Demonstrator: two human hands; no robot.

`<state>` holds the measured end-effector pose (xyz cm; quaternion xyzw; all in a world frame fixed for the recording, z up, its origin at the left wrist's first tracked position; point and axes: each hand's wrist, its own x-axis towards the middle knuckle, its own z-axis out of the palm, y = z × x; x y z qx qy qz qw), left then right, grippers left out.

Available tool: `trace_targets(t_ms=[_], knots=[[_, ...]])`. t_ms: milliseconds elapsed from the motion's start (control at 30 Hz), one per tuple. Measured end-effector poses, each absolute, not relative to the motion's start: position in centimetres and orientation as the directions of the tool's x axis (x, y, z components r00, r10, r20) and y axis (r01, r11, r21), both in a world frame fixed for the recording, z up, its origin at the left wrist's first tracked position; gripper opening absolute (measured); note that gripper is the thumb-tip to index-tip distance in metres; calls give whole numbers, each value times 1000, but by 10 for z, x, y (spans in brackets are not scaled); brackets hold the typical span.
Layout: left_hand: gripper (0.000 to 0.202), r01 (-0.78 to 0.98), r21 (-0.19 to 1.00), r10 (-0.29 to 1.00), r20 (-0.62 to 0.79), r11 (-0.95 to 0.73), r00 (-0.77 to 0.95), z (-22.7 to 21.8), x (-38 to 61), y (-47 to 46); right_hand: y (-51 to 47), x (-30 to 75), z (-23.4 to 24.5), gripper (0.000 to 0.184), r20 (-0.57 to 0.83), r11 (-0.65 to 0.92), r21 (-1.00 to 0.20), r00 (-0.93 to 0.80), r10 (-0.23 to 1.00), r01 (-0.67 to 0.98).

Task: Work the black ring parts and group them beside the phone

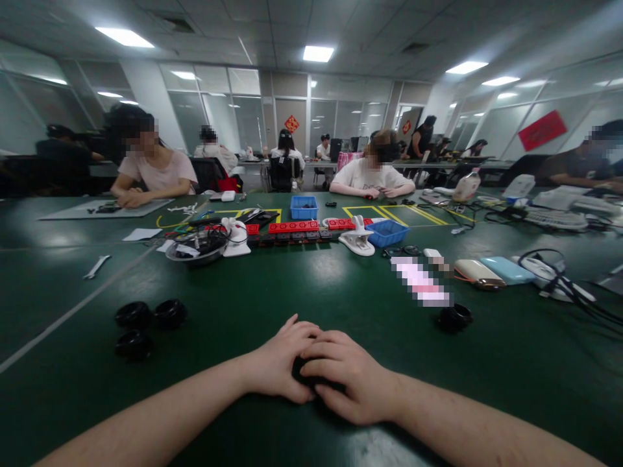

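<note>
My left hand and my right hand meet over the green table near its front edge. Their curved fingers close around a small black part, mostly covered by them, so its shape is hard to make out. To the left sit three black ring-shaped parts, one at the back left, one beside it and one in front. Another black ring-shaped part rests to the right of my hands, by a blurred-out pink and white sheet.
Across the middle lie red sockets, white clip stands, a bowl of cables and blue bins. A wrench lies far left. Power banks and black cables are at right. Co-workers sit opposite.
</note>
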<state>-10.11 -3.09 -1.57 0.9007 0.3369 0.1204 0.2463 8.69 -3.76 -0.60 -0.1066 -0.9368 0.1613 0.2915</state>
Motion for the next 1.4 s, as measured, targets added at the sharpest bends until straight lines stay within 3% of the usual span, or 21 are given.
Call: trace_targets(t_ms=[100, 267, 433, 533, 633, 767, 867, 1000, 1100, 1233, 1400], knots=[[73, 632, 497, 759, 87, -594, 645, -19, -97, -38, -39, 87, -8, 24, 493, 917, -345, -792, 359, 201], [48, 787, 418, 888, 146, -454, 436, -20, -87, -51, -38, 86, -13, 28, 465, 889, -341, -766, 443, 307], [48, 701, 460, 822, 131, -545, 554, -24, -92, -39, -35, 87, -14, 27, 477, 884, -368, -757, 447, 289], [54, 623, 487, 739, 73, -612, 670, -26, -100, -26, -33, 87, -13, 25, 497, 907, -373, -784, 372, 194], [45, 592, 492, 687, 15, -638, 727, -24, -106, -17, -33, 87, -12, 28, 517, 919, -380, -800, 303, 103], [46, 564, 494, 646, -5, -662, 763, -20, -109, -16, -33, 88, -13, 30, 507, 921, -382, -816, 279, 77], [57, 585, 498, 664, -25, -640, 748, -19, -108, -21, -34, 90, -12, 28, 500, 927, -362, -817, 286, 103], [75, 688, 496, 791, -3, -530, 612, -23, -101, -33, -33, 91, -11, 26, 493, 933, -342, -824, 278, 111], [59, 735, 477, 850, 51, -481, 524, -27, -94, -38, -32, 92, -12, 26, 477, 935, -332, -833, 281, 125], [36, 718, 474, 842, 99, -509, 531, -28, -90, -37, -32, 93, -13, 26, 465, 925, -343, -826, 319, 164], [37, 616, 556, 782, 104, -558, 615, -29, -97, -27, -33, 91, -14, 26, 473, 914, -351, -803, 363, 206]])
